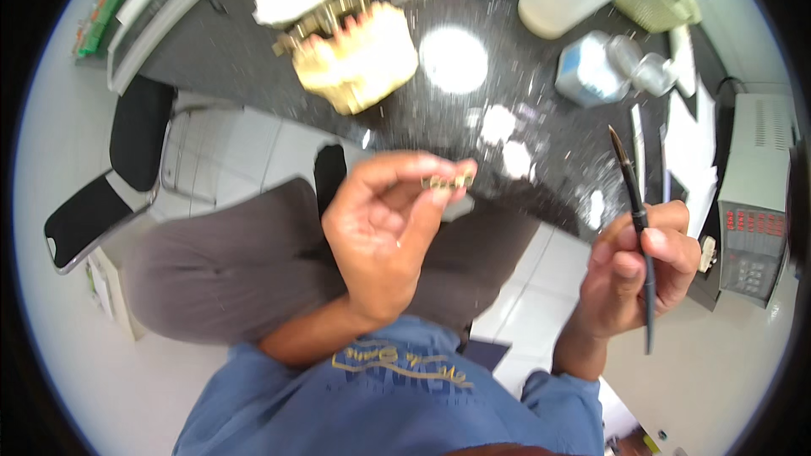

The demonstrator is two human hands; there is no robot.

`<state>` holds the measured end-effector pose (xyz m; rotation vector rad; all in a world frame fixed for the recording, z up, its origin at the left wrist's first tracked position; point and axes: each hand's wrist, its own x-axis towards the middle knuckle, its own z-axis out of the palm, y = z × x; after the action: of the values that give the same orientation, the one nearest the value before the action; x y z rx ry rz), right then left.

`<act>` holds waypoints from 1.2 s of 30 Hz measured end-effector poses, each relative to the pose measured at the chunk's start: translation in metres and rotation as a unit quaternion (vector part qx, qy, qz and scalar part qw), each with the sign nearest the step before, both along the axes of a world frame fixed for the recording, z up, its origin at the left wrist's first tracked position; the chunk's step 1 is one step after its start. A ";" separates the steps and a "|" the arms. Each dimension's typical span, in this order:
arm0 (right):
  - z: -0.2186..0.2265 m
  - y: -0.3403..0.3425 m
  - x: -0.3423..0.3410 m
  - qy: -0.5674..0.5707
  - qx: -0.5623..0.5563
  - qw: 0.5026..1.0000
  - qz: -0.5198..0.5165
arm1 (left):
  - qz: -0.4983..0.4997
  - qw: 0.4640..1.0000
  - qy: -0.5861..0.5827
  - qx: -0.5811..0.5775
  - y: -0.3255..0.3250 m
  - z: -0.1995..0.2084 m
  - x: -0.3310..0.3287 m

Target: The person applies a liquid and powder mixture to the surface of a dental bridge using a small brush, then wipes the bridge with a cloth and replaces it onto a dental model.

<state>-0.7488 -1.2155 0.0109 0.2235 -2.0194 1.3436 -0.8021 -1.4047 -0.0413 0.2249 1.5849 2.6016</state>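
You are pinching a small row of tooth-like pieces (449, 179) between the thumb and fingers (422, 171) of your left hand (380, 236), holding it up in the air above your lap, just short of the edge of the dark speckled bench (507, 118). Because the fingers are closing only on its near end, the piece is likely to tip or slip, and a fall would carry it past your grey trousers (220, 262) to the white tiled floor (524, 304). Your right hand (642, 266) is wrapping its fingers around a thin dark brush (635, 207), whose tip is pointing up and away, well apart from the piece. Bringing that tip across while both hands are unsupported is risking a smear or a nudge that loosens the pinch. The yellowish plaster model (359, 63) on the bench is lying well beyond your reach line, so an elbow swing seems unlikely to strike it.
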 end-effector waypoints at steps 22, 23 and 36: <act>0.085 0.012 -0.369 -0.122 0.254 0.951 -0.123 | -0.110 0.989 0.091 0.028 -0.094 0.005 -0.019; 0.065 0.027 -0.384 -0.129 0.211 0.966 -0.078 | -0.117 0.988 0.093 0.034 -0.095 0.002 -0.022; 0.061 -0.070 -0.192 -0.139 0.149 0.970 -0.134 | -0.100 0.991 0.081 0.029 -0.098 -0.014 -0.051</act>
<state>-0.9412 -1.2860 0.0722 -0.1107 -2.3858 0.9400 -0.8527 -1.5026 -0.0557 0.5815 1.4483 2.5314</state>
